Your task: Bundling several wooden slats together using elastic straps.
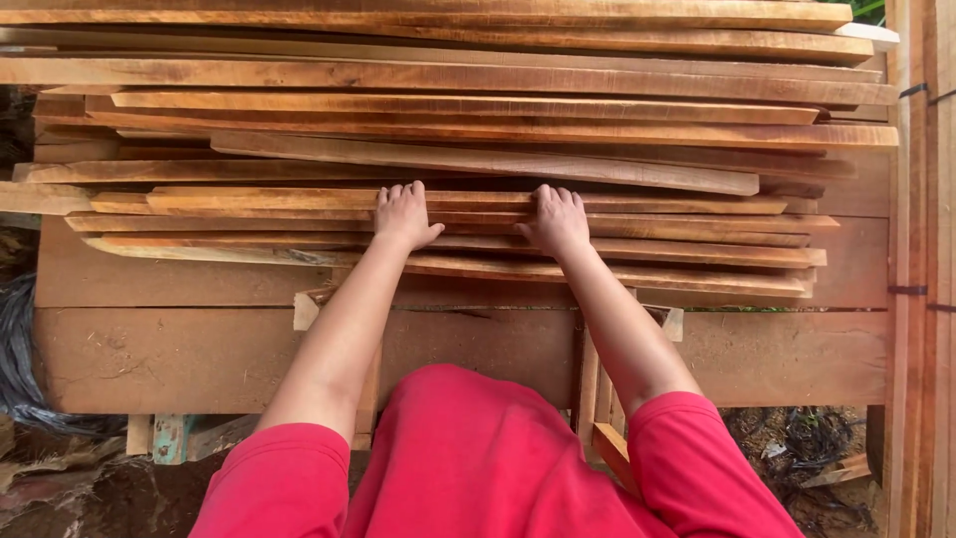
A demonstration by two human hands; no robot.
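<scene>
Both the left hand (403, 214) and the right hand (557, 219) are lying flat and open on the long thin planks (299, 202), which are running sideways under both palms.

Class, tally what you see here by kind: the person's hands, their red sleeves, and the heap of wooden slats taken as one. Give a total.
Hands: 2 (left hand, right hand, both flat on the slats)
Red sleeves: 2 (left sleeve, right sleeve)
Slat heap: 1
Total: 5
</scene>
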